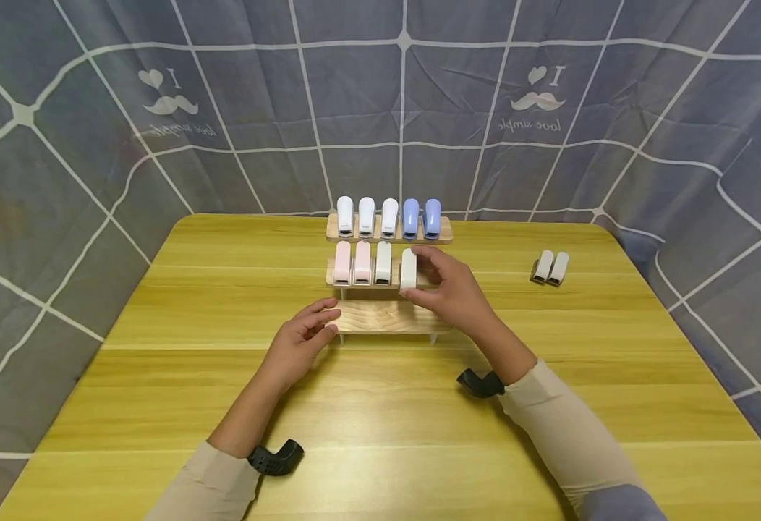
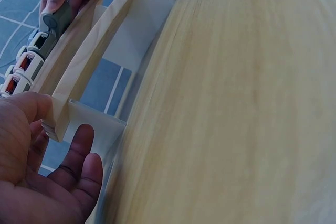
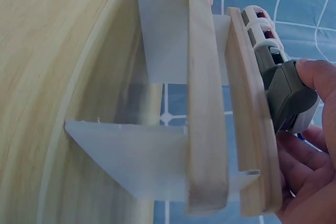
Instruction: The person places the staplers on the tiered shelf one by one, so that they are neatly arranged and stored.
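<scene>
A three-tier wooden rack [image 1: 387,318] stands mid-table. My right hand [image 1: 448,286] pinches a pale grey-green mini stapler [image 1: 409,269] at the middle tier, thumb at its front end and fingers at its back. In the right wrist view this stapler [image 3: 289,95] sits close against the tier's board, beside its row. To its left on that tier stand two pink staplers [image 1: 352,263] and another pale one [image 1: 383,263]. My left hand [image 1: 296,351] holds the left end of the lowest board, thumb and fingertips at its edge; in the left wrist view the other fingers [image 2: 81,148] hang loosely below.
On the top tier stand several white staplers [image 1: 367,215] and two blue ones [image 1: 421,218]. Two more pale staplers [image 1: 550,268] lie on the wooden table [image 1: 380,427] to the right. White side plates [image 3: 163,156] support the boards. A grey curtain [image 1: 354,94] hangs behind the table.
</scene>
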Motion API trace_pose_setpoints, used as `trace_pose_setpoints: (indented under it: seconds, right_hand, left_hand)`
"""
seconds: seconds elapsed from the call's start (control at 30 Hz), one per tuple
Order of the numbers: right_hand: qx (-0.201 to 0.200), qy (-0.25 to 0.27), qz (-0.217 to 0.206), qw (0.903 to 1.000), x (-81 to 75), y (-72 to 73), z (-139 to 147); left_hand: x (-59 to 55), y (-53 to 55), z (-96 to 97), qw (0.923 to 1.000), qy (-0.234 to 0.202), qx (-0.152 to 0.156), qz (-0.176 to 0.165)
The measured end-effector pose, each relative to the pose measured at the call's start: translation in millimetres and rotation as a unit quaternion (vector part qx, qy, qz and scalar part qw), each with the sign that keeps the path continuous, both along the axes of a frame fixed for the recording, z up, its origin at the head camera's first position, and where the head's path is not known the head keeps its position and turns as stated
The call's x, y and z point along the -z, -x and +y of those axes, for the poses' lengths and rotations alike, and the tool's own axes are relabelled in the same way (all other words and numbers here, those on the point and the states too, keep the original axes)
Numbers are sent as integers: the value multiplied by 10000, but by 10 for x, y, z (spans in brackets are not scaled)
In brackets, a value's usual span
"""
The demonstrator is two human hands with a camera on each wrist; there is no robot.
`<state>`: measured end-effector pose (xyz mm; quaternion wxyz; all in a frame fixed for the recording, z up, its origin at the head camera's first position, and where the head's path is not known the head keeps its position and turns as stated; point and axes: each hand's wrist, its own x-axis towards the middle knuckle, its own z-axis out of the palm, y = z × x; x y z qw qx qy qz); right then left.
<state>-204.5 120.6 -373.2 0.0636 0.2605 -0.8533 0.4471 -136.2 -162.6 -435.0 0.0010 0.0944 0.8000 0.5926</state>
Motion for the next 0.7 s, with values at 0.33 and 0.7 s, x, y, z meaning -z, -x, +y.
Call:
trace_pose_setpoints:
  seconds: [0.33, 0.7]
  right_hand:
    - [299, -86, 145, 9994, 72, 16, -50]
    - [403, -161, 254, 9987, 91, 18, -88]
  left_hand:
    - [4, -2, 8, 10000, -28, 9, -11]
    - [-8, -9, -3, 9999, 154, -36, -34]
